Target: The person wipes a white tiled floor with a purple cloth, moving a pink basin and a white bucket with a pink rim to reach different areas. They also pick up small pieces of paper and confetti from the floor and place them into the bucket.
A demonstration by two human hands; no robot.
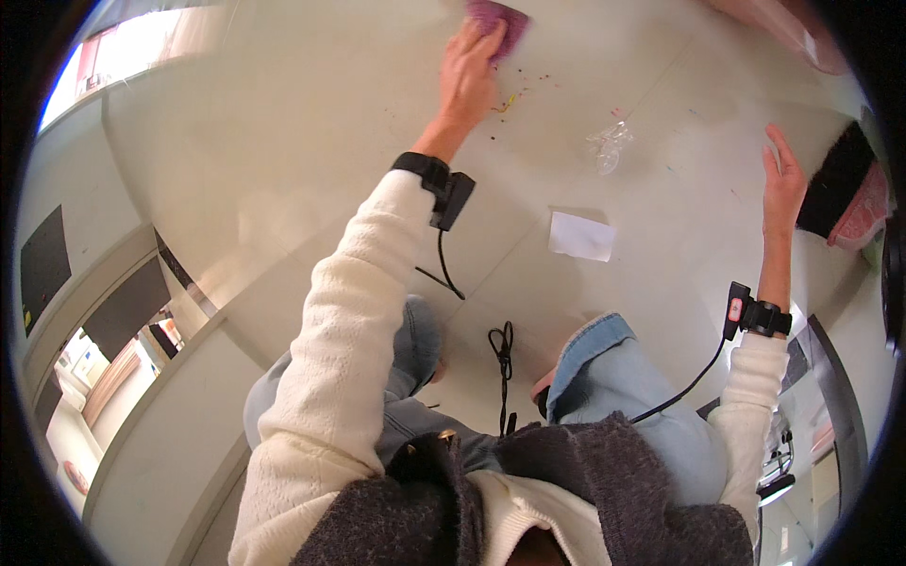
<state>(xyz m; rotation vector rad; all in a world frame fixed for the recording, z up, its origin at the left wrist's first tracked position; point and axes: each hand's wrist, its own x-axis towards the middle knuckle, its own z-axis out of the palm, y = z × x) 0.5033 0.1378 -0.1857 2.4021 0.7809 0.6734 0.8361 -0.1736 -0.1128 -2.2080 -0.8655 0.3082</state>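
My left hand [468,74] is at the top centre, pressing a folded purple cloth [504,25] with its fingers on the pale tiled floor [340,141]. Just below and right of the cloth lie small coloured crumbs and a yellow scrap [508,103]. Further right is a crumpled piece of clear plastic [607,148]. A white sheet of paper [582,236] lies flat between my arms, nearer my knees. My right hand [783,175] is on the right with fingers apart and nothing in it, beside a black furry item [837,180].
A pink patterned item [860,209] adjoins the black furry one. Cables run from devices on both wrists, and a bundled black cable [502,354] lies between my feet. A white ledge [163,396] stands at left; a dark-framed glass piece [842,417] is at lower right.
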